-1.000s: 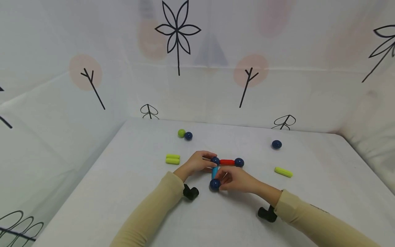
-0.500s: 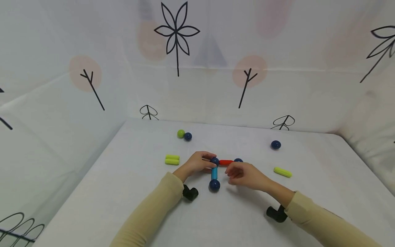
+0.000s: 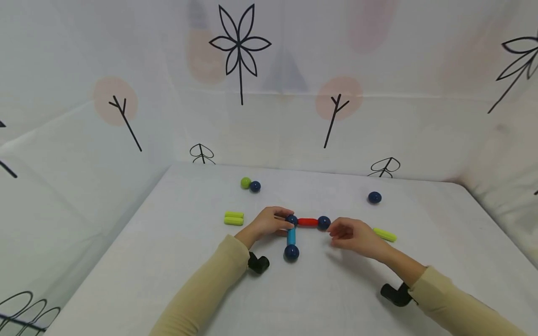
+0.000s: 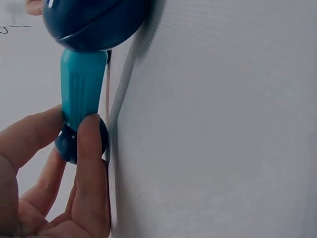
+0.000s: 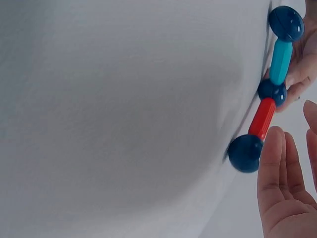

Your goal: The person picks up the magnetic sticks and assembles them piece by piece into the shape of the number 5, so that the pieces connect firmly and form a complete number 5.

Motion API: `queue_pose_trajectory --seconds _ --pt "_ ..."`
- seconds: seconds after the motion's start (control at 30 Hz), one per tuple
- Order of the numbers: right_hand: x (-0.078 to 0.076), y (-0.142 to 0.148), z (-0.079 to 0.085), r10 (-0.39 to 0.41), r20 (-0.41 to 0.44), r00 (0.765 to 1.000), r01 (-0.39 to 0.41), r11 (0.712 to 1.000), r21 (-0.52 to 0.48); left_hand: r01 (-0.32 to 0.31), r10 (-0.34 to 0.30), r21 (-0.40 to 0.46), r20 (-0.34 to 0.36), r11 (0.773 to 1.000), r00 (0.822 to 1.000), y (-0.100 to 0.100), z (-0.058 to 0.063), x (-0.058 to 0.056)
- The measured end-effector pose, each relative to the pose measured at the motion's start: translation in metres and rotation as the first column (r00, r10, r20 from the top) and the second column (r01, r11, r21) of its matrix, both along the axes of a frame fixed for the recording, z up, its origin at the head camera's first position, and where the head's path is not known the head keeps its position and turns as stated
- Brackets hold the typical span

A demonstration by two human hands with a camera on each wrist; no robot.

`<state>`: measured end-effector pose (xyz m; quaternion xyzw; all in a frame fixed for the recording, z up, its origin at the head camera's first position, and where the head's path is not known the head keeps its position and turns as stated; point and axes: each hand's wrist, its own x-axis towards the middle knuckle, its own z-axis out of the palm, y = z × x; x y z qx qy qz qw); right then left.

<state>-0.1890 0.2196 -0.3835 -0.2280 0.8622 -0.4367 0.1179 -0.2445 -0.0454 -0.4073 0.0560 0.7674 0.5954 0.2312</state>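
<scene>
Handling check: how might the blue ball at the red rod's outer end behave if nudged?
The outer blue ball probably won't roll freely, since it meets the red rod; its gloss suggests a slippery surface. Ball and rod might swing about the corner ball, which the left hand holds.

Red rod point(image 3: 307, 222), turquoise rod point(image 3: 291, 236), navy balls point(image 3: 292, 253).

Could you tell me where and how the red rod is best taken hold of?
Probably at the middle of the red rod, pinched from above across its long sides: those are uncovered, while a navy ball sits at each end.
</scene>
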Motion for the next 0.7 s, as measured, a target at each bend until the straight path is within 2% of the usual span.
queue_pose_trajectory --seconds 0.37,0.7 --pt "0.004 0.025 0.007 -0.081 -0.054 0.995 0.081 0.997 0.013 -0.009 0.009 -0.008 0.003 1.0 1.0 0.001 0.001 0.0" --pt "0.005 0.047 0.006 -0.166 -0.117 0.979 0.174 0.983 0.059 -0.017 0.017 -0.002 0.006 1.0 1.0 0.001 0.0 0.0"
